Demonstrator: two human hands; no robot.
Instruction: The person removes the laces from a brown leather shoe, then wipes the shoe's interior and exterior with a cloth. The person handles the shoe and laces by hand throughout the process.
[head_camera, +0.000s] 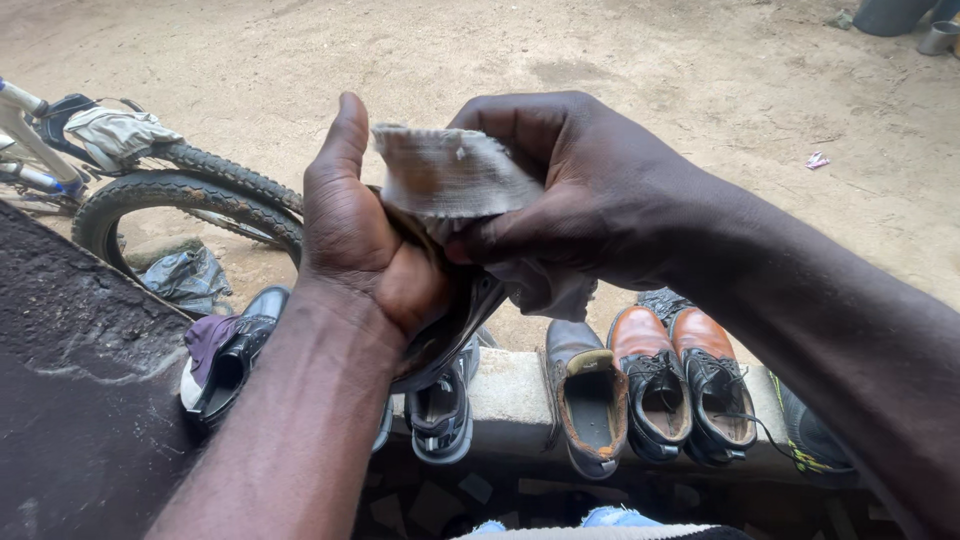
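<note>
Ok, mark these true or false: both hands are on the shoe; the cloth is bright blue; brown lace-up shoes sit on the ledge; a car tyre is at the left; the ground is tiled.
1. The left hand holds a dark shoe while the right hand presses a cloth on it: true.
2. The cloth is bright blue: false, it is pale grey-beige.
3. Brown lace-up shoes sit on the ledge: true.
4. A car tyre is at the left: false, it is a bicycle wheel.
5. The ground is tiled: false, it is bare dirt.
</note>
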